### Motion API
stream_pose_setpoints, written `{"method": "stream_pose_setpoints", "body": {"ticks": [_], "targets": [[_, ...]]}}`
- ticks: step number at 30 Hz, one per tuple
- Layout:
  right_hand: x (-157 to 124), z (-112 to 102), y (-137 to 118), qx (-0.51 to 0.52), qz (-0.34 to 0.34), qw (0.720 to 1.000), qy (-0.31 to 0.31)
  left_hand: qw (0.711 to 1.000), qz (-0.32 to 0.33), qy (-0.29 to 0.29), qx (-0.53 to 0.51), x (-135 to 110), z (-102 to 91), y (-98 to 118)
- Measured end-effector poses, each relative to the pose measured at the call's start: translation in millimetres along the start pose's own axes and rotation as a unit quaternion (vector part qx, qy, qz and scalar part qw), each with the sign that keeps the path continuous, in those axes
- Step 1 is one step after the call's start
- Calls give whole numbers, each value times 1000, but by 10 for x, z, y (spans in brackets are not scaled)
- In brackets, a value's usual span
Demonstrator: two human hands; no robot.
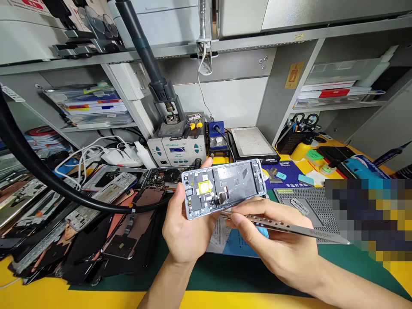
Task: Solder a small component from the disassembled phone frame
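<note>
An opened phone frame (225, 186) with a pale blue rim is held up over the bench, its inside facing me. A yellow sticker (205, 187) shows on its left part, and the wide bay to the right looks dark grey. My left hand (188, 227) is closed around its left end, thumb on the near edge. Metal tweezers (289, 227) with holes along the arm are pinched in my right hand (280, 236). Their tips lie near the lower edge of the phone; whether they touch it is hidden behind my fingers.
Phone screens and frames (103, 214) are heaped at left, with a black hose (96, 206) arching across. A hot-air station (177, 146) stands at the back. A perforated metal plate (298, 206) and yellow bottle (301, 148) are at right. A green mat (225, 274) covers the bench.
</note>
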State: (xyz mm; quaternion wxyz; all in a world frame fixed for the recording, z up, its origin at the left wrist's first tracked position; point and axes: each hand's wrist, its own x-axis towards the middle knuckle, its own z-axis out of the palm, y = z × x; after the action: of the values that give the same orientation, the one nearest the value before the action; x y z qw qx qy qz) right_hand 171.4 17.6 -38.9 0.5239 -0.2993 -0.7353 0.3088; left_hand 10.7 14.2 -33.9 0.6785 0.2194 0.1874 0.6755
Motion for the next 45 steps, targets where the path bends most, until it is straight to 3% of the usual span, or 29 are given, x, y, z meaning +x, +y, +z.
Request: {"method": "stream_pose_setpoints", "body": {"ticks": [15,20,30,45], "targets": [[-4,15,4,-2,-21,1000,9,1000,-1,2,6,-11,-2,2],[-13,-1,18,-8,-27,999,-17,1000,-1,2,2,-36,-17,-13],[23,45,-69,15,-93,996,-8,999,-3,-33,-15,-30,-5,-33],[34,39,-59,4,-98,995,-4,1000,2,-5,2,-46,23,-35]]}}
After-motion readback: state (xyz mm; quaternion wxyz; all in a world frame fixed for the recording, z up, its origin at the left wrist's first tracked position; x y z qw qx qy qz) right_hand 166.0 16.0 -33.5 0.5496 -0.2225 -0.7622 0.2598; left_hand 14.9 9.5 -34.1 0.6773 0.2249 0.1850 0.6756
